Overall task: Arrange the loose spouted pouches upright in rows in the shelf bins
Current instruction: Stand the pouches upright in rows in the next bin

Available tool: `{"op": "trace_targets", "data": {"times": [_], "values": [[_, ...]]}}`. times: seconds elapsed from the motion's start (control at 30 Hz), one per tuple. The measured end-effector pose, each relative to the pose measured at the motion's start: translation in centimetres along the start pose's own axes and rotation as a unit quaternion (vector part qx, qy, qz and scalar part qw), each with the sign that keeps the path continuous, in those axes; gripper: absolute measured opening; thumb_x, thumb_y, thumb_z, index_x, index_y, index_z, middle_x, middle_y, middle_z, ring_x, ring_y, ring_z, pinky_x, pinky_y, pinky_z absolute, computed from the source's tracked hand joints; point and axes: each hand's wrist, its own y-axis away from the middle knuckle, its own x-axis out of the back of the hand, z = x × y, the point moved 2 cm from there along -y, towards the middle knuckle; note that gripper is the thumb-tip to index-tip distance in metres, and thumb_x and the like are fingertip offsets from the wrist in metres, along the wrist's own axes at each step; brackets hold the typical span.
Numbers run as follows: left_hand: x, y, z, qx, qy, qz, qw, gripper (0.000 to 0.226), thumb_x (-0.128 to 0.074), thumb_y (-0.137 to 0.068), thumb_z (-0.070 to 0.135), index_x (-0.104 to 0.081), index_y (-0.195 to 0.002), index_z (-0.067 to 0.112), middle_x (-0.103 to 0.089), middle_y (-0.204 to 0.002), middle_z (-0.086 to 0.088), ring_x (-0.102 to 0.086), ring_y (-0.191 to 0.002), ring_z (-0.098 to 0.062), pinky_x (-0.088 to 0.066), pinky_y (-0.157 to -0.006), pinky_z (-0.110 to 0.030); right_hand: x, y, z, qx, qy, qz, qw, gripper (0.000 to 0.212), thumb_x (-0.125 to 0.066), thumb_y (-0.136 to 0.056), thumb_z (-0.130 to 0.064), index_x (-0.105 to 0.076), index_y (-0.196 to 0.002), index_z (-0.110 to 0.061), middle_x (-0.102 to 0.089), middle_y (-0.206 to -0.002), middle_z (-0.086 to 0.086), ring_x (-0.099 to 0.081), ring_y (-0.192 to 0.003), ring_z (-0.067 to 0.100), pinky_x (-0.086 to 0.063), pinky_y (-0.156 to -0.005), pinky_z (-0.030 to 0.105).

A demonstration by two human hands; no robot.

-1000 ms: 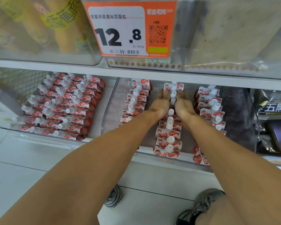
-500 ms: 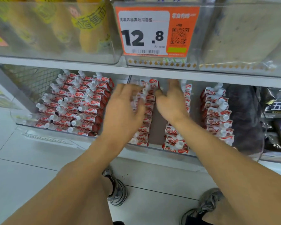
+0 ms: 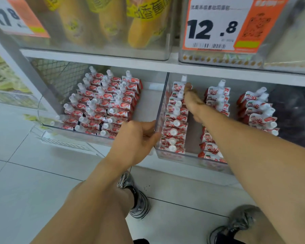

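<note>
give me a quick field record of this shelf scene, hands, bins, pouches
left hand: grips the front left corner of the right bin
right hand: reaches deep into the right bin, fingers at the back of the left row; grip unclear
right bin: three pouch rows, gaps between
left bin: pouches packed in tight rows
price tag: 12.8, on the shelf above

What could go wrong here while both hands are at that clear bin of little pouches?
The left hand grips the right bin by its front corner; a tug might topple its upright pouch rows. The right hand reaches deep between rows, so the forearm could knock the middle row over.
</note>
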Motion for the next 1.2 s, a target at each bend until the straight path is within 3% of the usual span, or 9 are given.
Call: {"op": "trace_targets", "data": {"times": [0.07,0.17,0.37,0.53,0.7,0.83,0.93,1.1,1.2], "values": [[-0.2,0.4,0.2,-0.001,0.012,0.002,1.0,0.022,-0.066,-0.089,0.021,-0.072,-0.11,0.023,-0.076,-0.086,0.006,-0.069,-0.074,0.001,-0.055,-0.072,-0.02,0.6,0.3,-0.2,-0.011,0.0,-0.016,1.0,0.066,-0.009,-0.102,-0.055,-0.013,-0.156,-0.019,-0.014,-0.164,0.009,-0.016,-0.15,0.027,-0.014,-0.119,0.043],[-0.4,0.8,0.2,0.002,0.019,0.024,1.0,0.03,-0.065,-0.089,0.018,-0.069,-0.117,0.029,-0.075,-0.085,0.008,-0.068,-0.072,0.003,-0.055,-0.07,-0.015,0.9,1.2,0.4,-0.013,0.014,0.024,1.0,0.065,-0.011,-0.104,-0.052,-0.022,-0.155,-0.013,-0.022,-0.161,0.011,-0.023,-0.147,0.03,-0.02,-0.116,0.04],[-0.7,0.9,0.1,0.006,0.028,0.033,0.999,0.032,-0.066,-0.089,0.018,-0.067,-0.119,0.03,-0.075,-0.083,0.008,-0.069,-0.069,0.002,-0.056,-0.071,-0.02,-1.8,3.1,2.5,-0.04,-0.092,-0.057,0.993,0.069,-0.018,-0.098,-0.064,-0.022,-0.155,-0.026,-0.032,-0.158,0.006,-0.031,-0.145,0.028,-0.023,-0.119,0.051],[-0.7,1.2,0.0,0.018,0.064,0.036,0.997,0.035,-0.068,-0.088,0.019,-0.065,-0.121,0.032,-0.071,-0.084,0.016,-0.068,-0.075,0.006,-0.051,-0.072,-0.007,-1.5,3.6,3.6,-0.054,-0.085,-0.085,0.991,0.078,-0.025,-0.089,-0.073,-0.034,-0.15,-0.026,-0.036,-0.156,0.003,-0.035,-0.143,0.026,-0.024,-0.118,0.05],[-1.0,1.0,-0.1,0.026,0.072,0.041,0.996,0.032,-0.068,-0.088,0.018,-0.067,-0.119,0.026,-0.075,-0.085,0.009,-0.068,-0.072,0.005,-0.051,-0.07,-0.007,-3.4,4.7,4.1,-0.085,-0.122,-0.079,0.986,0.089,-0.033,-0.081,-0.076,-0.016,-0.154,-0.029,-0.029,-0.159,0.0,-0.036,-0.142,0.029,-0.03,-0.114,0.054],[-0.9,1.1,-0.3,0.026,0.076,0.035,0.996,0.034,-0.069,-0.088,0.022,-0.066,-0.121,0.028,-0.075,-0.089,0.011,-0.068,-0.075,0.006,-0.053,-0.074,-0.012,-2.4,5.3,4.5,-0.071,-0.119,-0.111,0.984,0.094,-0.047,-0.07,-0.084,-0.031,-0.149,-0.035,-0.04,-0.152,-0.007,-0.043,-0.136,0.023,-0.033,-0.112,0.051],[-1.0,1.1,-0.4,0.023,0.072,0.034,0.997,0.035,-0.07,-0.087,0.024,-0.066,-0.122,0.028,-0.075,-0.091,0.012,-0.068,-0.077,0.005,-0.054,-0.076,-0.014,-2.9,6.2,5.3,-0.075,-0.136,-0.173,0.973,0.081,-0.051,-0.075,-0.075,-0.038,-0.145,-0.036,-0.045,-0.147,-0.014,-0.046,-0.133,0.018,-0.031,-0.114,0.05],[-0.9,1.0,-0.2,0.04,0.091,0.033,0.994,0.037,-0.072,-0.085,0.021,-0.065,-0.119,0.031,-0.071,-0.093,0.017,-0.067,-0.076,0.009,-0.05,-0.072,-0.007,-3.8,5.2,6.2,-0.088,-0.145,-0.165,0.972,0.121,-0.055,-0.043,-0.085,-0.026,-0.148,-0.034,-0.047,-0.147,-0.009,-0.05,-0.13,0.022,-0.033,-0.112,0.054],[-0.8,1.1,-0.2,0.039,0.094,0.026,0.994,0.037,-0.072,-0.085,0.02,-0.065,-0.12,0.029,-0.071,-0.096,0.017,-0.068,-0.08,0.007,-0.051,-0.075,-0.01,-3.1,6.5,5.4,-0.065,-0.102,-0.197,0.973,0.132,-0.067,-0.034,-0.091,-0.032,-0.146,-0.031,-0.051,-0.143,-0.011,-0.052,-0.127,0.018,-0.037,-0.108,0.048]]}}
